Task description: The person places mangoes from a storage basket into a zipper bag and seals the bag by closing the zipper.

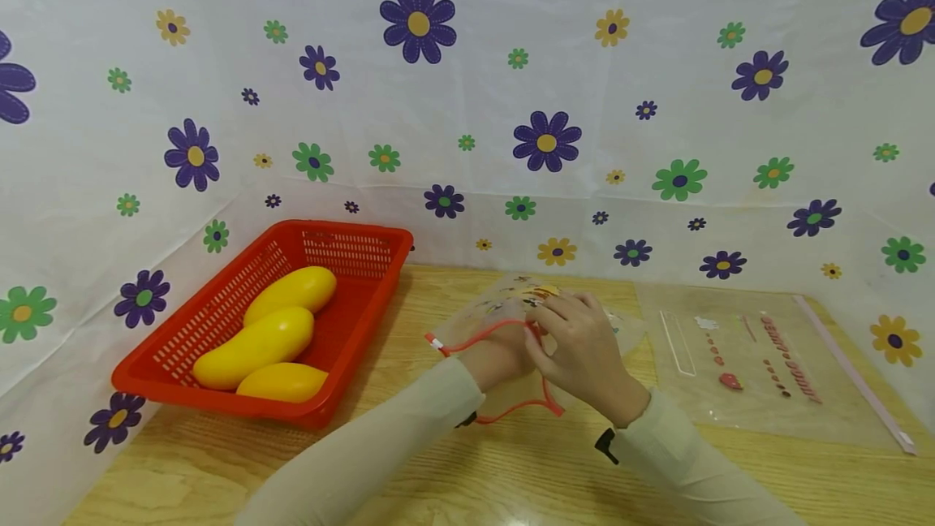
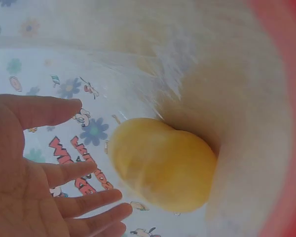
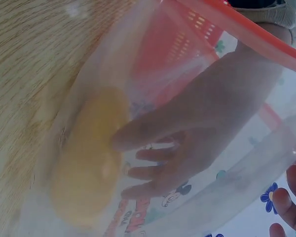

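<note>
A clear zip bag (image 1: 475, 308) with a red zip edge and cartoon print stands with its mouth towards me. Inside it lies a yellow mango (image 2: 163, 165), also visible through the plastic in the right wrist view. My left hand (image 2: 54, 177) reaches into the bag, fingers spread and fairly straight, a small gap from the mango in the left wrist view. At the right of the mouth, my right hand (image 1: 580, 347) holds the bag's edge between curled fingers and thumb. Only its fingertips (image 3: 284, 202) show in the right wrist view.
A red plastic basket (image 1: 372, 331) at the left holds three yellow mangoes (image 1: 256, 347). At the right, a second clear zip bag (image 1: 760, 364) with a pink zip lies flat on the wooden table (image 1: 453, 477). A flower-print cloth (image 1: 467, 104) hangs behind.
</note>
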{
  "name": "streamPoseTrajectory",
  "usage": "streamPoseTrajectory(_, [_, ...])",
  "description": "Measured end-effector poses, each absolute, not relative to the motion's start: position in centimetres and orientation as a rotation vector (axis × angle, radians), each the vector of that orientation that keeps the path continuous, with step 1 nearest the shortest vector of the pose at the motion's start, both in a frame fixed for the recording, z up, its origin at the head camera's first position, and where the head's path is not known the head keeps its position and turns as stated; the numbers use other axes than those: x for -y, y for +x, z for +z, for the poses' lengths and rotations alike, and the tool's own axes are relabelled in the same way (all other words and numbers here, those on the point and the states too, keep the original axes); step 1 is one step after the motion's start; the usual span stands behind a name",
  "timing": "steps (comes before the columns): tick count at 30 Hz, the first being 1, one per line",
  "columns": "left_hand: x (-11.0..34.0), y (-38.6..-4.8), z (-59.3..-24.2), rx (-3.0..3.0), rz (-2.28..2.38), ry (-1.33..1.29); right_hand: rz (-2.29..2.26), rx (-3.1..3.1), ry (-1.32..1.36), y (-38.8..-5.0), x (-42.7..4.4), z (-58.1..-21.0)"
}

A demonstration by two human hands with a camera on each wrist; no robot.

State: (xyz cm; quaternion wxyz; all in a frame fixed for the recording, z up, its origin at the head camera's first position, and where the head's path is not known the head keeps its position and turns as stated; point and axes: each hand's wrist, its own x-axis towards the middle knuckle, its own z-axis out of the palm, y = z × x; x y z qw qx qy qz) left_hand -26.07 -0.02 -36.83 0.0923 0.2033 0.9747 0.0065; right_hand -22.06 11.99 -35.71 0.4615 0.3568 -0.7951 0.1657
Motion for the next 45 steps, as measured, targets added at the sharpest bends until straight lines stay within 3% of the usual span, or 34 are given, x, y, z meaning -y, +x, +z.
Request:
streamPoseTrajectory(8, [2.0,-24.8,-37.9,-3.057,-0.013,1.144,0.406,1.97,0.884,-22.1,-12.4,-35.6])
streamPoseTrajectory(18, [2.7,-22.7,-38.3,-3.093,-0.238,1.073,0.385,2.015,0.876,-22.0,-12.8,-35.3])
streamPoseTrajectory(28, [3.6,-22.6,-37.8,-3.115,-0.287,1.029,0.367,2.045,0.882,-22.0,-13.1,-35.1])
streamPoseTrajectory(45, [5.6,-21.6,-38.1,-3.075,-0.267,1.435,0.336,2.058,0.934,-22.1,-13.0,-34.8])
